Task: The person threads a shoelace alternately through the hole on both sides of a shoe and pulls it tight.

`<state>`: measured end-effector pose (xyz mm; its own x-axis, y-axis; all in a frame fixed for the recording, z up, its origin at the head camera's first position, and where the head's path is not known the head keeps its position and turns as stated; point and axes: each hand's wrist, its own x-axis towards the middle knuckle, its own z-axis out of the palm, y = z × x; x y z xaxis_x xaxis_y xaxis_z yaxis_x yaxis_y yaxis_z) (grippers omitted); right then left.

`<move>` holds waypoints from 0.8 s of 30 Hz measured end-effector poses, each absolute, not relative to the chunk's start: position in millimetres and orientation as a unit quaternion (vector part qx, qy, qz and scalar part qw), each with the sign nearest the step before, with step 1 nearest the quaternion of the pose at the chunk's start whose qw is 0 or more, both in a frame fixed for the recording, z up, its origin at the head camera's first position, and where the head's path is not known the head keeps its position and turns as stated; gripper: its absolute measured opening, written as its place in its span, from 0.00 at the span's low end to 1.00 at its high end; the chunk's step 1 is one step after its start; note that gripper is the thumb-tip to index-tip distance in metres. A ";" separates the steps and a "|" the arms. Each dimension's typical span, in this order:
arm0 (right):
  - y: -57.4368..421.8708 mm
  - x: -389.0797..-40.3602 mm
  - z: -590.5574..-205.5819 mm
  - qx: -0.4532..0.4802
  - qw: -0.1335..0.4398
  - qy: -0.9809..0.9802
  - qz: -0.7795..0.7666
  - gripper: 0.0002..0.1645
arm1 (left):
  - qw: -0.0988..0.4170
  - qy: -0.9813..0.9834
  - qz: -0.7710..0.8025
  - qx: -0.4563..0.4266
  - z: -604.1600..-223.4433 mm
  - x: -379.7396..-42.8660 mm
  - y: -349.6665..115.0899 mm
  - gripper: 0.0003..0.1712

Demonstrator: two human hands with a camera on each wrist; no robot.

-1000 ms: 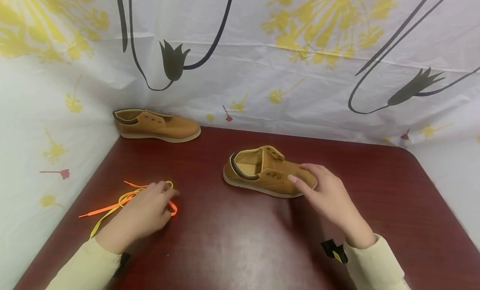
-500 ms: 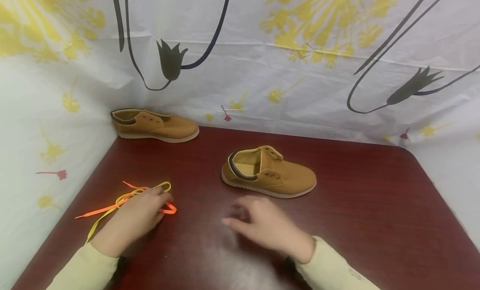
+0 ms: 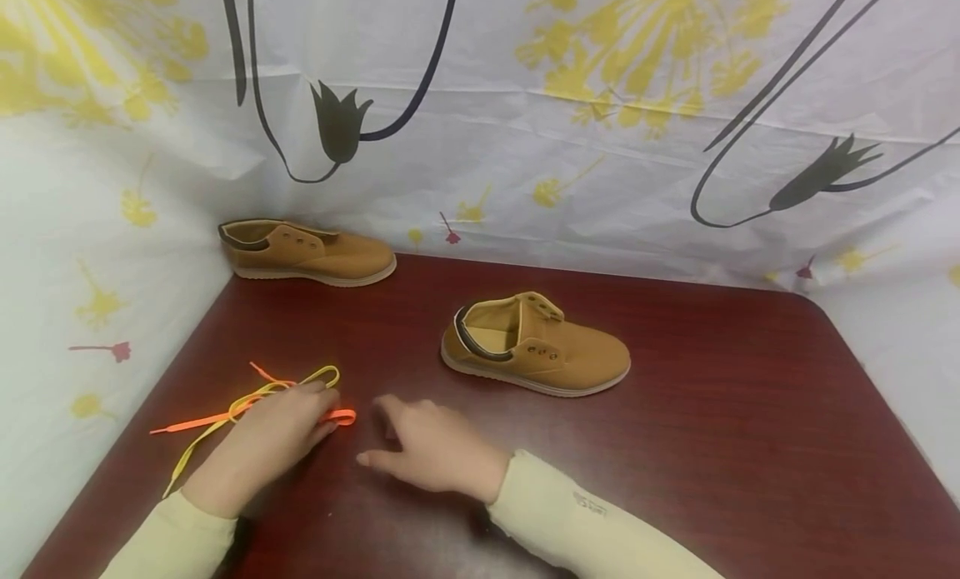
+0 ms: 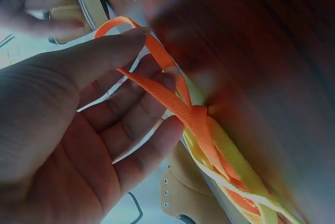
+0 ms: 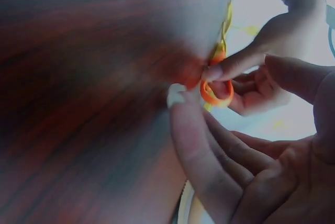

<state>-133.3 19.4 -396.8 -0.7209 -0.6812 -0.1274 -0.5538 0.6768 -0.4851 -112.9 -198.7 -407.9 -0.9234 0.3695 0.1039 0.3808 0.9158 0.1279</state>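
On the left of the table, in the head view, an orange shoelace point(image 3: 195, 423) and a yellow shoelace point(image 3: 187, 456) lie loosely tangled. My left hand point(image 3: 266, 441) is over them, pinching the orange lace between thumb and fingers. A loop of the orange lace point(image 4: 178, 80) stands out past the thumb in the left wrist view; the yellow lace point(image 4: 230, 145) runs along below it. My right hand point(image 3: 442, 446) is just right of that loop, holding nothing, thumb and fingers apart. Behind it sits a tan shoe point(image 3: 592, 354) without laces, its toe to the right.
A second tan unlaced shoe point(image 3: 352, 258) stands at the far left corner, against the white patterned sheet point(image 3: 480, 129) that hangs behind and beside the dark red table point(image 3: 712, 412).
My right hand has left the near shoe's toe and swung left, close to the left hand. The left hand keeps its place on the laces, and the orange loop has shifted slightly.
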 end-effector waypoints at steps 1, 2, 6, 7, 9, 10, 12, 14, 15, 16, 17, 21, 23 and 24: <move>15.1 -134.2 -397.8 -0.343 0.148 0.903 -0.214 0.37 | 0.039 -0.978 -0.076 -0.191 -408.3 -112.6 -198.0 0.18; 11.2 -135.3 -399.3 -0.348 0.143 0.901 -0.218 0.35 | 0.039 -0.978 -0.079 -0.191 -408.7 -112.3 -196.9 0.18; -0.6 -139.3 -404.2 -0.364 0.114 0.894 -0.234 0.19 | 0.040 -0.976 -0.095 -0.193 -409.2 -111.2 -190.6 0.17; -2.8 -140.2 -405.3 -0.366 0.105 0.894 -0.237 0.14 | 0.039 -0.976 -0.098 -0.192 -408.8 -110.6 -188.9 0.17; -6.0 -141.8 -407.1 -0.367 0.092 0.893 -0.244 0.08 | 0.038 -0.976 -0.103 -0.190 -407.8 -109.4 -185.9 0.18; -7.0 -142.5 -407.9 -0.366 0.087 0.893 -0.246 0.07 | 0.037 -0.976 -0.104 -0.187 -407.3 -108.7 -184.7 0.18; -8.0 -143.5 -409.1 -0.363 0.076 0.896 -0.246 0.06 | 0.038 -0.976 -0.108 -0.185 -406.3 -107.9 -182.9 0.18; -7.3 -144.4 -408.7 -0.362 0.070 0.896 -0.248 0.05 | 0.045 -0.974 -0.108 -0.192 -406.1 -108.0 -182.4 0.17; -6.3 -144.9 -408.2 -0.360 0.068 0.896 -0.250 0.05 | 0.050 -0.973 -0.105 -0.198 -406.3 -108.4 -182.7 0.16; -5.1 -145.4 -407.0 -0.360 0.065 0.896 -0.252 0.06 | 0.056 -0.972 -0.102 -0.205 -406.6 -108.9 -183.3 0.15; -3.4 -145.6 -405.2 -0.360 0.064 0.895 -0.255 0.06 | 0.062 -0.970 -0.099 -0.212 -406.9 -109.4 -184.0 0.15; 4.4 -147.7 -395.5 -0.360 0.058 0.890 -0.274 0.06 | 0.071 -0.969 -0.087 -0.218 -409.5 -110.5 -188.7 0.14; 9.2 -149.0 -389.4 -0.359 0.056 0.887 -0.284 0.06 | 0.065 -0.972 -0.090 -0.207 -410.3 -110.9 -191.0 0.15; 11.8 -149.8 -386.6 -0.358 0.055 0.886 -0.288 0.06 | 0.063 -0.974 -0.090 -0.200 -410.7 -111.2 -192.3 0.16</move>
<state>-149.8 11.8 -386.6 -0.7369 -0.6672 0.1087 -0.6033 0.5766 -0.5509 -111.2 -192.3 -410.7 -0.9117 0.3789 0.1590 0.4016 0.9035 0.1496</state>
